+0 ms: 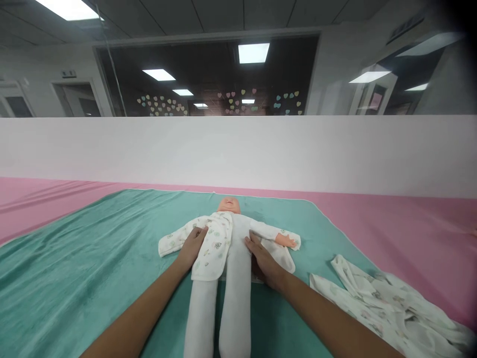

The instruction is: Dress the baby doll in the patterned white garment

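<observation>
A baby doll in white lies on its back, head away from me and legs toward me. A white printed baby shirt covers its arm and half its chest on the left. On the right, the shirt lies spread beneath the doll, its sleeve around the doll's forearm and the doll's hand showing. My left hand is closed on the doll's side over the shirt. My right hand is closed around the opposite side of the torso, thumb on the white body; some of its fingers are hidden beneath.
A crumpled white printed garment lies at the right. Under everything is a green blanket on a pink sheet. A low white wall runs behind, with a dark window above it.
</observation>
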Tool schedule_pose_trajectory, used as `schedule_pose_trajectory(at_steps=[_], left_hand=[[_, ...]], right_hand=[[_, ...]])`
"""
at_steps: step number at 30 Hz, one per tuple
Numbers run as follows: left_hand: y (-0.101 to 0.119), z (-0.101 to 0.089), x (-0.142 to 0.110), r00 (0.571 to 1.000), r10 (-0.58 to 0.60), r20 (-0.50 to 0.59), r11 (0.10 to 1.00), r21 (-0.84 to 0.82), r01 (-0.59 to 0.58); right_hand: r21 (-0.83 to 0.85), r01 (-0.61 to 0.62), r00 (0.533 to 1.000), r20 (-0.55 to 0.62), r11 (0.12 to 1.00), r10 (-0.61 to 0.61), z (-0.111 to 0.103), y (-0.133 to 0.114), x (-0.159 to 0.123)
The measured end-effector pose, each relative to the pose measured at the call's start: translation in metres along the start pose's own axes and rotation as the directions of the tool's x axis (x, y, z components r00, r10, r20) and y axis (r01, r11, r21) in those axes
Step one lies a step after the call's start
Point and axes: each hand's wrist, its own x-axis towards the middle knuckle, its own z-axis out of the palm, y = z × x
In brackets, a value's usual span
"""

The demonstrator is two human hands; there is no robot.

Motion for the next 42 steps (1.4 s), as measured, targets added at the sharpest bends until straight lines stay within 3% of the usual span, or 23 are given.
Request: schedule_pose_trajectory(at_steps=[6,15,20,23,29,35,42], left_hand=[[-0.005,0.012,-0.003,0.999,-0.051,0.000,0.967,-0.251,0.050],[0.001,0.011,-0.007,0.998,-0.063,-0.028,0.965,-0.257,0.054],[-0.009,0.008,0.007,0.997,-0.046,-0.069,0.933,-0.359,0.018],[-0.012,0.003,0.015,0.993,-0.073,-0.091,0.939,-0.341,0.038],[-0.004,-0.003,0.009,0.987,-0.100,-0.123,0.960,-0.272,0.064],[-0.004,-0.002,0.006,0.990,-0.070,-0.119,0.972,-0.233,0.041],[-0.002,-0.002,0.004,0.992,-0.070,-0.106,0.982,-0.182,0.050]], right_hand=[[0.044,-0.039,0.999,-0.014,0.998,0.039,-0.002,-0.003,0.001],[0.020,-0.018,1.000,-0.001,1.000,0.018,-0.008,0.003,0.006],[0.031,0.032,0.989,0.144,0.999,-0.036,0.005,-0.001,0.001],[-0.049,0.121,0.981,0.156,0.991,-0.112,0.011,-0.004,0.002],[-0.244,0.144,0.985,0.129,0.959,-0.115,0.009,-0.008,0.002],[-0.197,0.172,0.976,0.168,0.965,-0.140,0.010,-0.008,0.002],[-0.254,0.216,0.975,0.112,0.943,-0.193,0.007,0.000,0.008]])
